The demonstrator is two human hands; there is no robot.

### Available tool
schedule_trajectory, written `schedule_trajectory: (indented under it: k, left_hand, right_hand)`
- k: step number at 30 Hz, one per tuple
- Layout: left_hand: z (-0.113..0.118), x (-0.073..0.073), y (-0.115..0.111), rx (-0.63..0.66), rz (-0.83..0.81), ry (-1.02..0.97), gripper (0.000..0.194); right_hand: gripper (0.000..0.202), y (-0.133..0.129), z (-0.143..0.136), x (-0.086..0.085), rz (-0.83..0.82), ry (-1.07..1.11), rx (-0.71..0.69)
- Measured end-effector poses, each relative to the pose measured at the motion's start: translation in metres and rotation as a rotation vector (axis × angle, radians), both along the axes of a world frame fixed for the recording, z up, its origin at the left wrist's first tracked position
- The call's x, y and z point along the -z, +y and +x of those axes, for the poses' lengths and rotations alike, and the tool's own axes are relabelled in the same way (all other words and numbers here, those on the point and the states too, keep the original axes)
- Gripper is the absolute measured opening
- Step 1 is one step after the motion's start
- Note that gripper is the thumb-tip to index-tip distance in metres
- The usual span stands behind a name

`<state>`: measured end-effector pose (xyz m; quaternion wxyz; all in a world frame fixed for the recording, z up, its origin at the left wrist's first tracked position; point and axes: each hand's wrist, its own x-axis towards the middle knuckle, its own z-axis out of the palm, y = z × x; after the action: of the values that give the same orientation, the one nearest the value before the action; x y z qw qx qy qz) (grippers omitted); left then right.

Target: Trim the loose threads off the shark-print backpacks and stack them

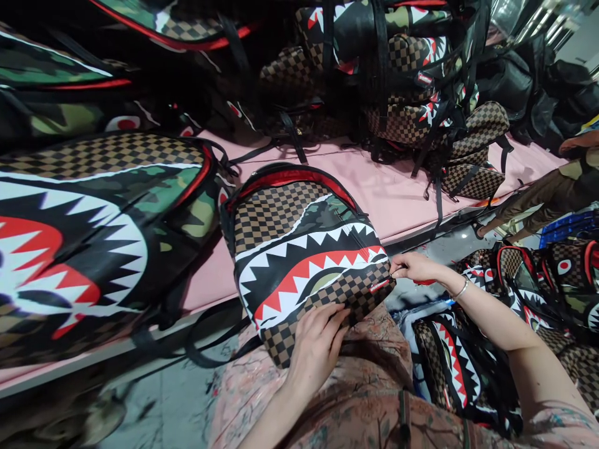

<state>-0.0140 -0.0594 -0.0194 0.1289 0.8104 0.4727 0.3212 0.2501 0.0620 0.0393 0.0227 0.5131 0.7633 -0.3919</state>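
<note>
A backpack (pixel 281 218) with brown check, camouflage and a printed shark mouth leans in front of me, its bottom toward my body. Its red-lined top stands unzipped at the far end. My left hand (pixel 319 340) lies on the checked lower front, fingers stretched out over the fabric. At the bag's right lower corner, beside a small red label (pixel 379 285), my right hand (pixel 414 268) is closed in a pinch at the edge. Whatever small part sits between those fingertips is too small to make out.
A larger shark-print backpack (pixel 93 249) stands on the pink-topped table (pixel 369 187) to the left. More backpacks (pixel 407 118) are piled along the back. At the lower right, several similar bags (pixel 453 362) lie close to my right arm. Another person's legs (pixel 538 199) show at right.
</note>
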Motion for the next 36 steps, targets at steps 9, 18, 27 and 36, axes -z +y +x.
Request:
schedule_trajectory:
  k: [9, 18, 27, 36]
  left_hand:
    - [0.0, 0.0, 0.0, -0.004, 0.014, -0.002, 0.023]
    - [-0.002, 0.007, 0.0, -0.003, 0.028, -0.023, 0.025]
    - [-0.002, 0.005, 0.002, -0.005, 0.03, -0.042, 0.024]
    - [-0.001, 0.005, 0.003, -0.002, -0.013, -0.084, 0.026]
  right_hand:
    - [0.006, -0.002, -0.014, -0.003, -0.003, -0.007, -0.023]
    - [0.008, 0.004, -0.006, -0.003, -0.038, -0.003, -0.03]
    - [0.007, 0.002, -0.023, -0.008, -0.059, -0.026, -0.057]
    - [0.006, -0.002, -0.023, -0.006, 0.007, -0.009, -0.002]
